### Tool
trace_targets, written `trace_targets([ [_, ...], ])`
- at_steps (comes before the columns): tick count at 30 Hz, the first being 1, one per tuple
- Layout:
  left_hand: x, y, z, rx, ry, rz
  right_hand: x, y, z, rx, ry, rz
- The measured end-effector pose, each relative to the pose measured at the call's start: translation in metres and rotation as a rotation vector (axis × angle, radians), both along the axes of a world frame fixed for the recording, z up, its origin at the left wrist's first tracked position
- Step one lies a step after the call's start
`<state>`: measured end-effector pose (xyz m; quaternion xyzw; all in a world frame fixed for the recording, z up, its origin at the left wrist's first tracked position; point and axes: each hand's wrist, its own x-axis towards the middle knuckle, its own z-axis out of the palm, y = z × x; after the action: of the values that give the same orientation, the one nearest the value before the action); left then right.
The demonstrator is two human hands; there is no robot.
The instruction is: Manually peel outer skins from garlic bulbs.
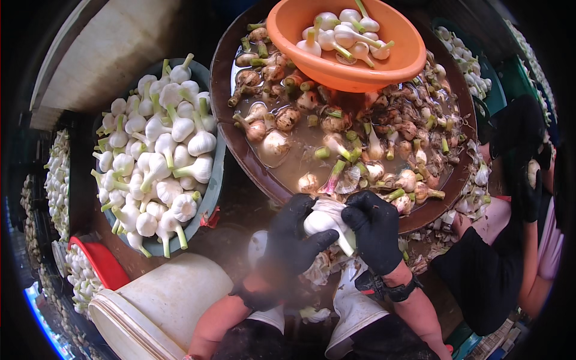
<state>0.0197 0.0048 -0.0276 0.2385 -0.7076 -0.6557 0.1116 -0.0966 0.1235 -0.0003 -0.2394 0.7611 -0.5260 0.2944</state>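
Both hands wear black gloves and meet at a white garlic bulb (322, 223) with a pale green stem. My left hand (292, 238) cradles the bulb from the left, its thumb across the front. On the right, my right hand (374, 231) has its fingers curled against the bulb's edge, by the loose outer skin (330, 205) peeled up at the top. Just beyond them stands a wide brown basin (256, 177) of murky water with many unpeeled, dirty garlic bulbs (288, 118). A blur on the lens covers part of my left hand and wrist.
An orange bowl (346, 80) with clean bulbs sits over the basin's far side. At left are a grey-blue tub (218, 180) heaped with white garlic and a white bucket (175, 292) lying tipped. Peeled skins (432, 247) litter the floor. A co-worker's gloved hand (530, 193) holds a bulb.
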Motion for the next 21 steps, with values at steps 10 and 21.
trace_targets([
  [10,0.005,-0.012,-0.003,0.439,0.137,0.167,0.000,0.000,-0.008,0.006,-0.058,-0.248],
  [21,-0.003,-0.001,0.016,0.447,0.095,0.097,0.005,-0.017,0.044,-0.098,0.338,0.231],
])
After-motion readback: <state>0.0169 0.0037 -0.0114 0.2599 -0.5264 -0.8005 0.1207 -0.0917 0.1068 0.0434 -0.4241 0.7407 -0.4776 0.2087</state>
